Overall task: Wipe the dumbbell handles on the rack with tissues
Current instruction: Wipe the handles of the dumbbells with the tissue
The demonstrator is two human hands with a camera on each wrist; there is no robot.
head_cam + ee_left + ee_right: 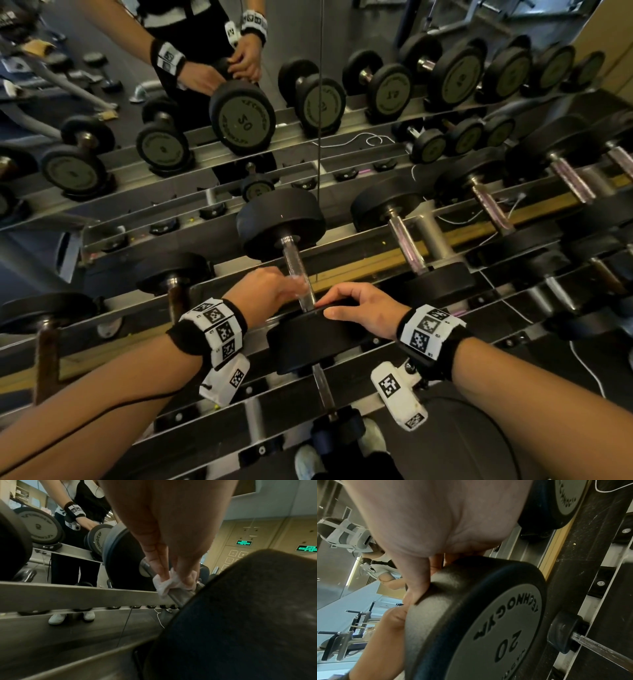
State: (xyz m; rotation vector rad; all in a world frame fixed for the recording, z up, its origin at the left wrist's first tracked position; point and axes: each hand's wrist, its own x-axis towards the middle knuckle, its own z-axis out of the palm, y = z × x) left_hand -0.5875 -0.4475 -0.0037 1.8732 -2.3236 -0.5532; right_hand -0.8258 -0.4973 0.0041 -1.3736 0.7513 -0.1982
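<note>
A black 20 dumbbell (308, 342) lies on the rack's top tier, its chrome handle (294, 260) pointing away from me. My left hand (297, 288) pinches a crumpled white tissue (164, 584) round the handle's near end (173, 598), close to the near weight head. The tissue is blurred in the head view. My right hand (330, 307) lies on top of the near weight head (479, 628), its thumb and fingers hooked over the rim. The far head (281, 219) sits on the back rail.
More dumbbells (407, 240) lie in a row on the rack to the right and left, some with rusty handles (178, 298). A mirror behind the rack (376, 260) reflects the weights and me. A thin white cord (582, 363) trails over the rack at the right.
</note>
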